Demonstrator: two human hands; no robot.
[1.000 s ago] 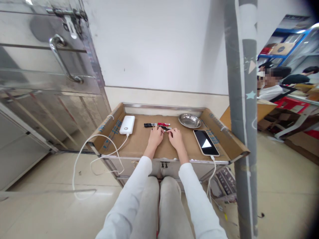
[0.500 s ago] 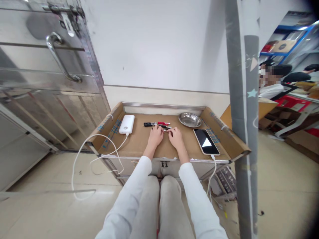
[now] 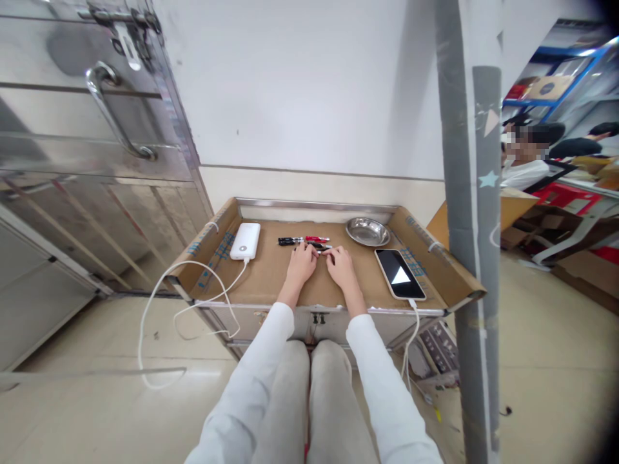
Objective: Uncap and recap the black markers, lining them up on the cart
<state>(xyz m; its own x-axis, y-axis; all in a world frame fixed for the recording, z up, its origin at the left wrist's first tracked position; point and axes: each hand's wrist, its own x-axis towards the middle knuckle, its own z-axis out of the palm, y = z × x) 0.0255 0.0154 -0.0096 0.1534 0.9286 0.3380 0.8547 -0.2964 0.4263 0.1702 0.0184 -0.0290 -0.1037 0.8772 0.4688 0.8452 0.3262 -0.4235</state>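
Observation:
My left hand (image 3: 303, 260) and my right hand (image 3: 340, 263) rest side by side over the cardboard-covered top (image 3: 271, 283), fingers curled and fingertips almost meeting. Between the fingertips is a small slim thing, mostly covered and too small to name surely. Just beyond the fingers lie a black marker (image 3: 287, 241), a red marker (image 3: 316, 239) and a dark pen-like piece (image 3: 320, 246), partly hidden by my left hand.
At left lies a white power bank (image 3: 245, 240) with a looping white cable (image 3: 155, 303). A round steel bowl (image 3: 367, 232) sits back right, near a plugged-in phone (image 3: 400, 274). Raised cardboard flaps edge both sides. A wrapped grey post (image 3: 476, 225) stands right; people (image 3: 529, 154) sit beyond.
The view has shifted very slightly. Both hands keep nearly the same place and pose, with only tiny finger movement; the markers, bowl, phone and power bank lie as before.

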